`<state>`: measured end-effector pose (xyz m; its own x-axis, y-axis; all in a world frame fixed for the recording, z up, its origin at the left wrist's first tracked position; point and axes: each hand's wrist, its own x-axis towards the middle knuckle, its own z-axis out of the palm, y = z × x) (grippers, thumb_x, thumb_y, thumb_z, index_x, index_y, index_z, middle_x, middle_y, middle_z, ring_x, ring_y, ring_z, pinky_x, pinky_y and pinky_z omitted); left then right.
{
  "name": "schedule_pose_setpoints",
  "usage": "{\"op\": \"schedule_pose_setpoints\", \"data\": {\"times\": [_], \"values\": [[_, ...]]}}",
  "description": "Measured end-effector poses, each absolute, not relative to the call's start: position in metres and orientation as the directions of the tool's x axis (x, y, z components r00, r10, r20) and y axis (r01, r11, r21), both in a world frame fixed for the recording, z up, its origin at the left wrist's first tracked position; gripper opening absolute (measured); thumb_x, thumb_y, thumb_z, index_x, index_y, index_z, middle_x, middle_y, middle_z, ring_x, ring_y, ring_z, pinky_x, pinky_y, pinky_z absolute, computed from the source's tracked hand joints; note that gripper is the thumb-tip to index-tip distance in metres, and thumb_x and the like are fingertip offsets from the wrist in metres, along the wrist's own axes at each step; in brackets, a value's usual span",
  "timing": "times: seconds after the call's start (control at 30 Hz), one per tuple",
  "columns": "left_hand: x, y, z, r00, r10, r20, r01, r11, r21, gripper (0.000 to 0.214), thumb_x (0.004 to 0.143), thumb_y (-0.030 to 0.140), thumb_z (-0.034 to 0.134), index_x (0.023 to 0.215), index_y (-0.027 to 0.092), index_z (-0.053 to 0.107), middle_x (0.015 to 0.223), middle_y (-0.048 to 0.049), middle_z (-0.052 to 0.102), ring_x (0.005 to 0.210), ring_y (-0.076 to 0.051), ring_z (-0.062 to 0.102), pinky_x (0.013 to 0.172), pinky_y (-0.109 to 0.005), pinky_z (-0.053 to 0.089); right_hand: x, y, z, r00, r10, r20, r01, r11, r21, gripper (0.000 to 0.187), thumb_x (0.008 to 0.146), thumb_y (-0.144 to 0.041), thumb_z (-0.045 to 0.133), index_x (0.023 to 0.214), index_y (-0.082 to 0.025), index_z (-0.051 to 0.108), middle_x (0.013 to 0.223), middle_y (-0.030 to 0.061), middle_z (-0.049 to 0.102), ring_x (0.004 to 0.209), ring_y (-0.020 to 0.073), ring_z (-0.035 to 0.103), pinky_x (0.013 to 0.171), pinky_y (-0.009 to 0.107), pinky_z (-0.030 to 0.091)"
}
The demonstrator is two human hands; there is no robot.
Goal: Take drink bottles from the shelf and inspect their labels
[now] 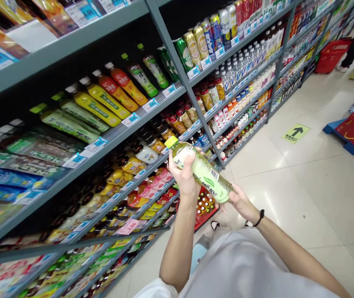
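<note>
A green-capped bottle of pale green tea (208, 174) is held at a slant in front of my body, its label and barcode facing up. My left hand (185, 171) is wrapped round its upper part, just below the cap. The bottle's base rests in the fingers of my right hand (240, 203), which has a dark band at the wrist. Part of each hand's fingers is hidden under the bottle. Beyond it on the shelf (161, 97) stand similar green-capped bottles (71, 124), yellow-labelled bottles (98, 107) and orange ones (127, 89).
Grey shelving with drinks, cans (195, 45) and price tags runs along the left into the distance. A red crate of bottles (206, 205) is on the floor below my hands. To the right are a floor arrow sign (296, 133), a blue pallet (350, 145) and a red basket (332, 56) near a person's legs.
</note>
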<state>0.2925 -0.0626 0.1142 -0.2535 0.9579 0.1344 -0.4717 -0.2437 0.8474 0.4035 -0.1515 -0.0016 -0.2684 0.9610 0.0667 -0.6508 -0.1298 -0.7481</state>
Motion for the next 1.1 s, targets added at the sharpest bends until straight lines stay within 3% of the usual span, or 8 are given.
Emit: {"op": "schedule_pose_setpoints", "data": {"times": [0.1,0.17,0.3,0.43,0.7,0.93,1.1], "values": [[0.296,-0.063,0.112,-0.346,0.935,0.08,-0.414,-0.229,0.881,0.092,0.07,0.03,0.087,0.151,0.021,0.045,0.09,-0.003,0.075,0.077,-0.02,0.074,0.083,-0.037,0.062,0.401,-0.153,-0.003,-0.039,0.995,0.092,-0.608,0.049,-0.793,0.083,0.071,-0.041,0.096,0.139,-0.027,0.049,0.12,0.0079,0.068,0.089,0.0183,0.07,0.062,0.023,0.06],[0.298,-0.064,0.111,-0.357,0.933,0.045,-0.4,-0.197,0.895,0.094,0.074,0.029,0.087,0.155,0.022,0.041,0.091,-0.003,0.074,0.086,-0.021,0.076,0.093,-0.039,0.06,0.399,-0.153,-0.007,0.05,0.997,0.063,-0.597,0.08,-0.798,0.084,0.07,-0.03,0.097,0.138,-0.03,0.048,0.126,0.0071,0.064,0.1,0.0195,0.07,0.065,0.022,0.061],[0.301,-0.066,0.106,-0.354,0.935,-0.016,-0.411,-0.14,0.901,0.093,0.073,0.027,0.089,0.153,0.022,0.043,0.101,-0.0055,0.074,0.094,-0.021,0.075,0.098,-0.039,0.059,0.403,-0.154,-0.015,0.067,0.998,0.004,-0.591,0.043,-0.805,0.062,0.071,-0.029,0.095,0.122,-0.025,0.061,0.116,0.0062,0.068,0.08,0.0162,0.067,0.05,0.02,0.057],[0.301,-0.064,0.101,-0.315,0.949,0.012,-0.353,-0.129,0.927,0.084,0.072,0.03,0.091,0.145,0.023,0.051,0.105,-0.0058,0.073,0.093,-0.021,0.074,0.095,-0.039,0.06,0.408,-0.156,-0.02,0.101,0.994,-0.039,-0.599,0.029,-0.801,0.059,0.067,-0.028,0.098,0.117,-0.022,0.067,0.108,0.0053,0.071,0.069,0.013,0.063,0.048,0.02,0.058],[0.297,-0.063,0.101,-0.19,0.971,0.142,-0.384,-0.207,0.9,0.051,0.07,0.032,0.093,0.109,0.02,0.062,0.091,-0.0035,0.072,0.078,-0.018,0.073,0.082,-0.035,0.062,0.403,-0.164,-0.013,0.028,0.997,-0.075,-0.688,-0.036,-0.725,0.049,0.073,-0.039,0.094,0.11,-0.018,0.07,0.09,0.0033,0.072,0.061,0.012,0.061,0.045,0.02,0.053],[0.29,-0.061,0.101,-0.113,0.972,0.208,-0.506,-0.236,0.829,0.042,0.07,0.025,0.09,0.103,0.021,0.066,0.101,-0.0032,0.07,0.085,-0.017,0.07,0.081,-0.031,0.061,0.401,-0.166,-0.007,-0.106,0.988,-0.11,-0.772,-0.152,-0.617,0.041,0.081,-0.05,0.085,0.1,-0.016,0.071,0.094,0.0087,0.076,0.07,0.0179,0.068,0.054,0.025,0.056],[0.287,-0.062,0.102,-0.116,0.983,0.139,-0.482,-0.178,0.858,0.041,0.069,0.029,0.089,0.102,0.018,0.067,0.089,-0.0036,0.069,0.079,-0.017,0.07,0.078,-0.029,0.061,0.397,-0.168,-0.012,-0.173,0.975,-0.139,-0.79,-0.222,-0.571,0.045,0.084,-0.06,0.08,0.089,-0.016,0.072,0.079,0.0075,0.075,0.054,0.0129,0.062,0.041,0.019,0.047]]}}
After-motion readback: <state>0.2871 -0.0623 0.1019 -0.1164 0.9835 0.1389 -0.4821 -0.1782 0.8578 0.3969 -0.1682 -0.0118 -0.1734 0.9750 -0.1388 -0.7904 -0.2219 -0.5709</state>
